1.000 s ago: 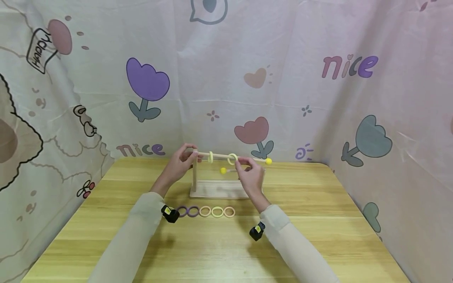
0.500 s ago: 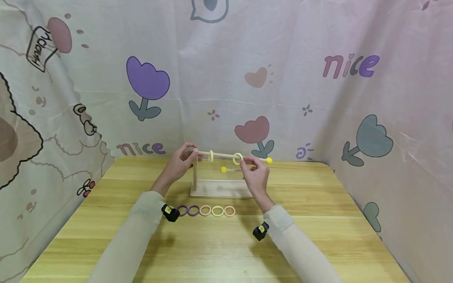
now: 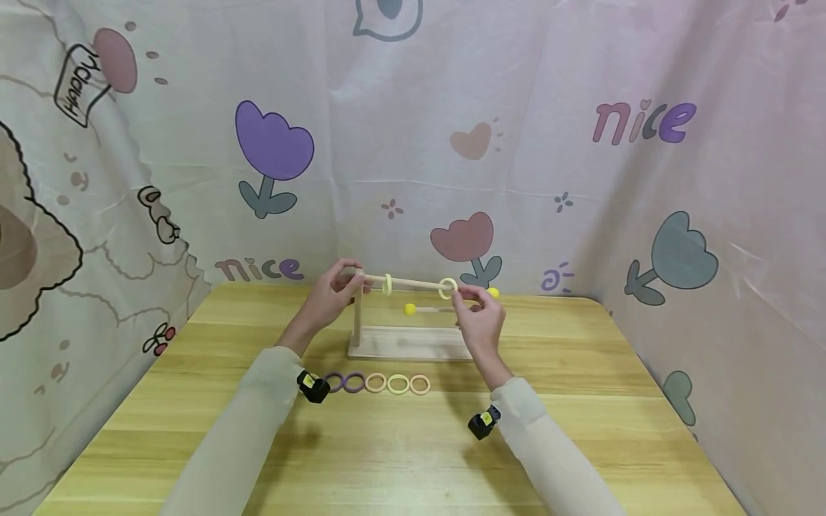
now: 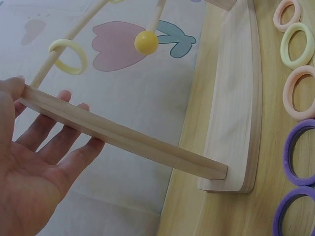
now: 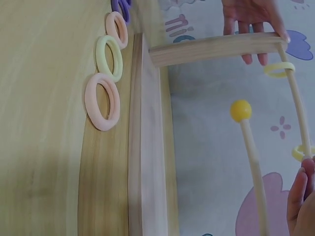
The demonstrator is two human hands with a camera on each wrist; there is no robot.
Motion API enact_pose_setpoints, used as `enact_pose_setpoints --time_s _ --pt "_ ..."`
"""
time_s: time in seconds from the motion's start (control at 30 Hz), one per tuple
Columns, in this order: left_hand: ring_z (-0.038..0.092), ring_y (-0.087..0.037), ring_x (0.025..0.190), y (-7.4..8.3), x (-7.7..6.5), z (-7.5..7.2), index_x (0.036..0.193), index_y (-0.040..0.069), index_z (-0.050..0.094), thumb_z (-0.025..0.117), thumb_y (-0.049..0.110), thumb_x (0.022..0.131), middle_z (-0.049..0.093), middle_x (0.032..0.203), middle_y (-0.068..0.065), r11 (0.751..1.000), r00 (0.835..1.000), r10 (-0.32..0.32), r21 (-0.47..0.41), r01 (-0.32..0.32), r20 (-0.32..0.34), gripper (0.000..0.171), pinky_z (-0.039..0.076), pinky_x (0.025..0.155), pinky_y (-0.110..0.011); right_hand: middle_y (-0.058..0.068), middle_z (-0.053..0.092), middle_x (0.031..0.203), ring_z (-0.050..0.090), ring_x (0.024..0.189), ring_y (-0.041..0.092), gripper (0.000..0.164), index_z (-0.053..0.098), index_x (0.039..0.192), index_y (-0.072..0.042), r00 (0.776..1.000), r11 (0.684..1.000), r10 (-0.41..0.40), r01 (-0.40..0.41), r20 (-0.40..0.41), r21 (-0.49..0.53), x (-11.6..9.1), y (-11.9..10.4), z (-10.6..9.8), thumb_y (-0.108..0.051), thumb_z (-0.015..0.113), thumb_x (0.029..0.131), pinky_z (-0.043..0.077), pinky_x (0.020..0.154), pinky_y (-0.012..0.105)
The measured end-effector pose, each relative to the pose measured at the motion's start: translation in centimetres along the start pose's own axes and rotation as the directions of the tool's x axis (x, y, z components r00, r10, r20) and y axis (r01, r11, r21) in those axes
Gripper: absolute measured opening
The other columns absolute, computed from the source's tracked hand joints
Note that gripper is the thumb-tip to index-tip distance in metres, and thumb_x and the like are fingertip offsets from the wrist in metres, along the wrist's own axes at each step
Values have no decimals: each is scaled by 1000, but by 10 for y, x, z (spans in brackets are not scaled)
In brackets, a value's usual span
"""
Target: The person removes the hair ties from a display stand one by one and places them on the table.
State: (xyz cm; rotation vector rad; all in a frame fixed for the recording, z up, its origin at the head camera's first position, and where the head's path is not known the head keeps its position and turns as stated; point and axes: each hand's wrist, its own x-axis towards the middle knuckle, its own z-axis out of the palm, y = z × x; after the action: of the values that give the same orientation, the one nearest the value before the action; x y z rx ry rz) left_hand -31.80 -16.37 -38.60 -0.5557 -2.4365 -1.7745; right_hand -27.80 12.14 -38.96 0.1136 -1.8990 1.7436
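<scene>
My left hand (image 3: 329, 297) holds the top of the left post (image 4: 123, 132) of a wooden stand, thumb at its end and fingers behind it. From there a wooden rod (image 3: 416, 284) runs right, tipped with a yellow ball (image 3: 493, 293). A pale yellow hair tie (image 3: 388, 284) hangs on the rod near the post. Further right, my right hand (image 3: 480, 319) pinches a second pale yellow hair tie (image 3: 440, 289), which encircles the rod. In the right wrist view only the fingers (image 5: 298, 191) of that hand show at the edge. The right post is mostly hidden behind it.
A lower rod with a yellow ball (image 3: 409, 309) points left beneath the upper one. The stand's base (image 3: 406, 344) rests on the wooden table (image 3: 400, 459). In front lies a row of purple (image 4: 287, 152), peach (image 5: 90, 101) and yellow (image 5: 102, 54) hair ties. A printed cloth hangs behind.
My right hand has moved right along the upper rod, carrying the pinched hair tie toward the yellow-ball end. My left hand stays on the post, and the other hair tie keeps its place.
</scene>
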Motion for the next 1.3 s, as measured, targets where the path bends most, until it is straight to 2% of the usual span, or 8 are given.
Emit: enact_pose_setpoints --time_s 0.07,0.3,0.6,0.8,0.97,1.07,1.17,1.3 --pt "68 -39 119 -1 0 0 130 13 50 52 36 109 67 131 -29 1000 1000 3 -2 -3 2 32 52 104 -60 36 71 97 53 42 0 18 71 105 15 1000 1000 0 0 -5 5 -2 -7 -3 5 73 90 45 42 13" --pt "68 -38 119 -1 0 0 130 14 51 52 37 109 72 127 -21 1000 1000 8 -1 -8 -3 32 53 104 -58 36 71 97 53 43 -1 17 72 104 13 1000 1000 2 -2 -17 1 0 -4 -8 3 73 90 46 42 13" --pt "69 -38 118 2 0 1 131 13 51 53 36 109 71 128 -21 1000 1000 14 18 -14 -7 32 55 97 -48 38 69 96 56 46 -5 17 71 102 16 1000 1000 14 -13 -24 20 1 -5 -17 5 73 90 45 42 12" --pt "69 -39 118 1 0 0 131 12 51 52 34 109 71 127 -23 1000 1000 17 7 -17 -4 31 55 101 -54 36 70 98 59 49 -4 17 72 103 13 999 999 32 -32 -26 3 1 -4 -22 3 74 90 48 43 15" --pt "68 -40 118 2 -2 1 131 12 51 52 33 109 71 127 -23 1000 1000 24 14 -24 -4 30 54 92 -42 37 71 99 54 44 -3 18 72 104 13 999 999 30 -31 -32 -16 1 -3 -26 3 73 90 46 42 15" --pt "68 -40 118 3 -3 1 131 12 51 52 34 109 71 127 -23 1000 1000 23 16 -23 -2 31 53 90 -39 36 71 100 53 43 -1 18 72 105 12 999 999 32 -33 -35 -28 1 -2 -28 3 74 90 45 41 15" --pt "67 -41 119 3 -3 1 131 12 51 52 34 109 70 128 -24 1000 1000 19 13 -19 -2 31 53 90 -40 34 72 99 54 44 0 19 72 105 12 998 998 41 -43 -37 -44 1 -3 -30 2 74 90 47 42 16" --pt "65 -44 120 3 -3 1 131 12 50 52 34 109 70 129 -24 1000 1000 11 1 -11 -4 32 53 94 -50 33 72 99 55 45 1 20 71 107 12 997 997 62 -64 -35 -54 1 -4 -33 2 74 90 49 44 17"
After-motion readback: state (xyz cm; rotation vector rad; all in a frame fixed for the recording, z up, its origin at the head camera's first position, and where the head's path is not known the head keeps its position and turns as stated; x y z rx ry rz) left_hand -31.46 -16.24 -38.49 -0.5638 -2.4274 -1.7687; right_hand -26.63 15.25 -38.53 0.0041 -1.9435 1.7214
